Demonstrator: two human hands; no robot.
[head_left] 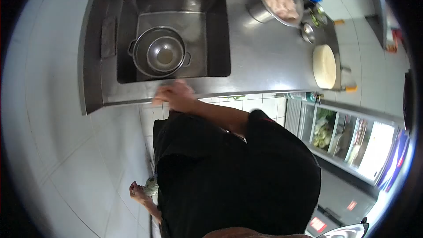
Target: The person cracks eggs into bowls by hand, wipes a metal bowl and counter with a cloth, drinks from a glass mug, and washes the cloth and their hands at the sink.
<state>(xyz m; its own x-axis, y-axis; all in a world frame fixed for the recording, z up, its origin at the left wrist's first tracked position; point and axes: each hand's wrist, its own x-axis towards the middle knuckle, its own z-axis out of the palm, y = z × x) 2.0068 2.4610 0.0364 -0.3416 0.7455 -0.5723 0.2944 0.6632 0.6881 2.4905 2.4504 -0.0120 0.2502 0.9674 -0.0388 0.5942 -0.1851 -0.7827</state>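
My right hand (176, 95) is at the front rim of the metal sink (218, 39), its arm reaching across in front of my dark top. Motion smears its fingers, and no held object can be made out. Low at the left, beside my body, my left hand (139, 192) has its fingers curled against a pale greenish, crumpled thing (151, 187) that is too small to identify. Inside the sink, a round metal pot with two handles (142, 65) has a smaller metal bowl (165, 54) within it.
A large metal bowl of pale raw meat (280, 0) stands on the steel counter (269, 57). Farther right are a small metal bowl (308, 32) and a round cream-coloured block (324, 66). A glass-fronted fridge (343, 136) stands at the right; a tiled wall (83, 167) is at the left.
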